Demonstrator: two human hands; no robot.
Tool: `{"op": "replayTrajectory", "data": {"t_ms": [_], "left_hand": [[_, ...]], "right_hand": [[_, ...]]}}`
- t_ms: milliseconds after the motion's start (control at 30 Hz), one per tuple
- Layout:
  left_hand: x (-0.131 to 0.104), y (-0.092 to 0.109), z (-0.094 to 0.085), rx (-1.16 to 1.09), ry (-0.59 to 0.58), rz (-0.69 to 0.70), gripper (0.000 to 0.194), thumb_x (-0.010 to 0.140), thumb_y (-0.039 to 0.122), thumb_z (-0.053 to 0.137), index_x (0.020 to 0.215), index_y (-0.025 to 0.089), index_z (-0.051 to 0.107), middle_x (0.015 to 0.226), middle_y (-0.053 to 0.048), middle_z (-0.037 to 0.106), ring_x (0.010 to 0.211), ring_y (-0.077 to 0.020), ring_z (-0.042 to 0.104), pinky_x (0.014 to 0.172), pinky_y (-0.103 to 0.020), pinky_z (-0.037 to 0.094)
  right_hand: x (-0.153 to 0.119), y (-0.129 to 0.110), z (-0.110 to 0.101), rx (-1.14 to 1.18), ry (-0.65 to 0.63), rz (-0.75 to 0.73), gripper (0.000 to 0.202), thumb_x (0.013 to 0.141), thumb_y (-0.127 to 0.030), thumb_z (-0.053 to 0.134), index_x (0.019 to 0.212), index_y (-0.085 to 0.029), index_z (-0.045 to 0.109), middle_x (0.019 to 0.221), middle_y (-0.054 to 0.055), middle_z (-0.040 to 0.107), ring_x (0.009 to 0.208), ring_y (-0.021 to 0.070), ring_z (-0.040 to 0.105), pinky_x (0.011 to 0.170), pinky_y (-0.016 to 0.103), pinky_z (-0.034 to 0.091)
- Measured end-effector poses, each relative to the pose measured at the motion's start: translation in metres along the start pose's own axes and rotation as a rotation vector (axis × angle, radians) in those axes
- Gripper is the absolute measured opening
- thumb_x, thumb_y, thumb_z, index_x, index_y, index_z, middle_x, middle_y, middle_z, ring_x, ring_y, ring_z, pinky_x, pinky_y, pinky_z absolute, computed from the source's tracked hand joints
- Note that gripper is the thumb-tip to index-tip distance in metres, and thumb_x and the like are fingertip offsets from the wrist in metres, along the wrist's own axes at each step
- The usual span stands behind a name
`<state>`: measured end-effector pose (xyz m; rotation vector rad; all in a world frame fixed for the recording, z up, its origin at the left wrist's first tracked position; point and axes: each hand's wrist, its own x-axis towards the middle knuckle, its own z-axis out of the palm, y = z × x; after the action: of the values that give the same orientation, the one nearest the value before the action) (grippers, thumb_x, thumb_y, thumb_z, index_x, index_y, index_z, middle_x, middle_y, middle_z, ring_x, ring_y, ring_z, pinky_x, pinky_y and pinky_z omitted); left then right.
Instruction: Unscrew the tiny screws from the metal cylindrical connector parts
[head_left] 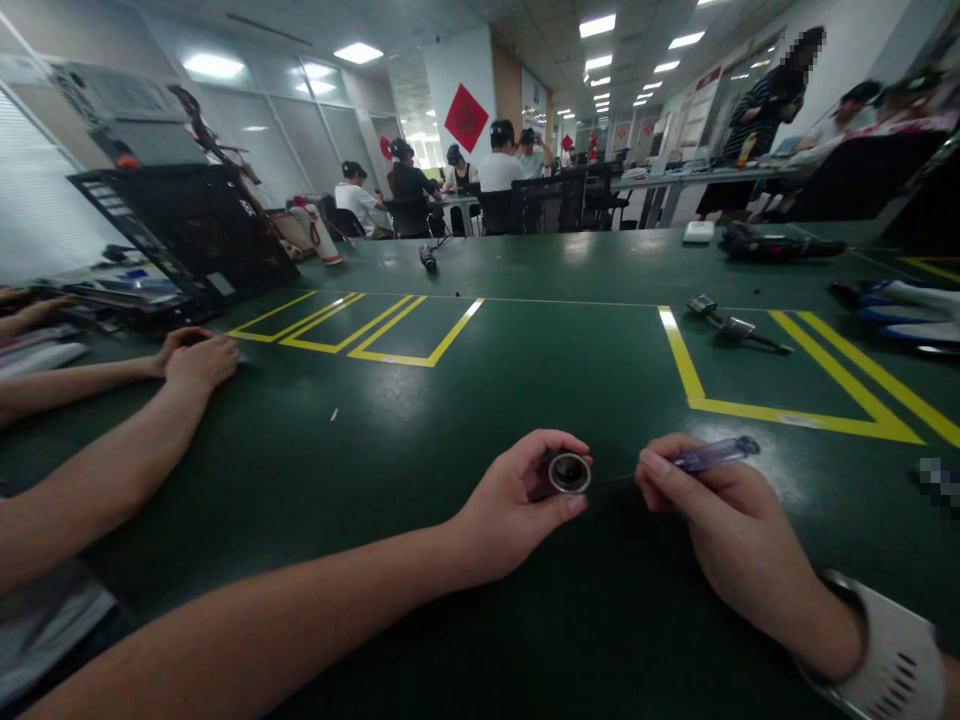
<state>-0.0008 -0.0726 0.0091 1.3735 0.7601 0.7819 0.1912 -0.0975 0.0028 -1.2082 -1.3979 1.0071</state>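
Observation:
My left hand (517,500) is closed around a short dark cylinder with a silver rim (570,473), its hollow end turned up towards me. Between the thumb and fingers of my right hand (712,510) is a slim screwdriver (716,453) with a clear purplish handle. Its thin shaft points left to the cylinder; whether the tip touches it I cannot tell. Both hands are just above the green table (420,440). Beyond my right hand, metal parts with shafts (739,330) lie inside a yellow tape outline (787,412).
A co-worker's hands (199,358) rest at the left. Behind them stands a black equipment case (187,235). A small dark part (427,258) and a black power tool (776,245) lie farther back. Blue-and-white items (904,310) are at the right edge. People sit at tables beyond.

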Motion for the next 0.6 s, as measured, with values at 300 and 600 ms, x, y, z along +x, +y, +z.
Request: {"op": "replayTrajectory", "data": {"t_ms": [300, 600], "left_hand": [[-0.002, 0.007, -0.006, -0.094, 0.086, 0.001, 0.036, 0.074, 0.008, 0.065, 0.106, 0.02, 0.054, 0.113, -0.006, 0.06, 0.109, -0.0226, 0.056, 0.093, -0.038, 0.045], [-0.001, 0.005, -0.002, -0.096, 0.126, -0.038, 0.034, 0.073, 0.007, 0.064, 0.103, 0.019, 0.056, 0.108, -0.005, 0.061, 0.11, -0.0225, 0.055, 0.093, -0.039, 0.044]], "right_hand": [[0.003, -0.006, 0.003, -0.091, -0.058, 0.018, 0.024, 0.083, -0.04, 0.053, 0.068, -0.023, 0.059, 0.064, 0.0, 0.056, 0.064, 0.0165, 0.053, 0.06, 0.029, 0.04], [0.004, -0.009, 0.003, -0.153, -0.077, 0.051, 0.025, 0.083, -0.041, 0.051, 0.07, -0.022, 0.06, 0.065, 0.0, 0.058, 0.064, 0.017, 0.055, 0.06, 0.03, 0.042]]}}
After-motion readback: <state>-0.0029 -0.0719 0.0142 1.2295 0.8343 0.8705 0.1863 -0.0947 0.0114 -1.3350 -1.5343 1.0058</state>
